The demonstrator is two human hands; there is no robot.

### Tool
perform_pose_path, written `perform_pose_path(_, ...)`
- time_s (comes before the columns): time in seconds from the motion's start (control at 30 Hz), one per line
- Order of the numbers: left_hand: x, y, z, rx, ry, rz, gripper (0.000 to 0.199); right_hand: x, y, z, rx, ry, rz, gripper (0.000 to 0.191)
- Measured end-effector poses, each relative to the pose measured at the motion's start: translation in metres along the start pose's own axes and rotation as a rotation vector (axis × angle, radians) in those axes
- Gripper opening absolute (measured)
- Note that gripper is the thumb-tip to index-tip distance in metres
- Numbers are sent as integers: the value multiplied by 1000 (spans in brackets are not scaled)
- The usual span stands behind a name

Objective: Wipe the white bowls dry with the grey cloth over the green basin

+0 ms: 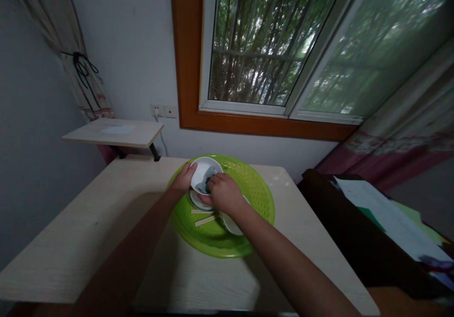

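My left hand (183, 178) grips a white bowl (200, 167) by its left rim, with the bowl tilted above a round green tray (256, 189). Inside the bowl, my right hand (225, 192) is closed on a grey cloth (211, 172) that lies against the inner wall. Its fingertips are partly hidden by the cloth. Below the bowl a stack of small white plates (196, 201) rests on the tray. Light chopsticks (205, 220) lie in front of the plates. A second white bowl (231, 225) stands partly hidden under my right forearm.
The tray rests on a pale wooden table (142, 184). A small raised shelf (142, 135) stands at the table's back left. Behind are a wall socket (163, 111) and a wood-framed window (262, 120). Papers (383, 208) lie on a dark surface at the right.
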State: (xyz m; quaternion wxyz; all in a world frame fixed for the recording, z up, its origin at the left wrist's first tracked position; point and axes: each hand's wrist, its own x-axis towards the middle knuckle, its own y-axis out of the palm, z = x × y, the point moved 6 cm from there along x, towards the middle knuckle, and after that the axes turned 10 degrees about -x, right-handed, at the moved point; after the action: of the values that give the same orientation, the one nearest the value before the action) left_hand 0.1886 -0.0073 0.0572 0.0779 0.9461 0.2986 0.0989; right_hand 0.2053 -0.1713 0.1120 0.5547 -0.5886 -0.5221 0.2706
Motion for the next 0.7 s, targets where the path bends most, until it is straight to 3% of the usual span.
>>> perform_pose_path(0.17,-3,-1,-2,12,-14,-29,39,1,8,1,112,-84,4,38)
perform_pose_path(0.27,-4,-2,-4,25,-10,-39,39,0,11,4,265,-161,-73,31)
perform_pose_path(0.37,-5,-1,-6,52,-6,-19,39,-2,10,8,365,-213,-130,40)
perform_pose_path(0.53,-6,2,-11,60,-3,1,39,-1,6,5,229,-152,-44,27)
perform_pose_path(0.7,-5,3,-10,96,13,33,42,-2,-4,-4,71,-89,-5,42)
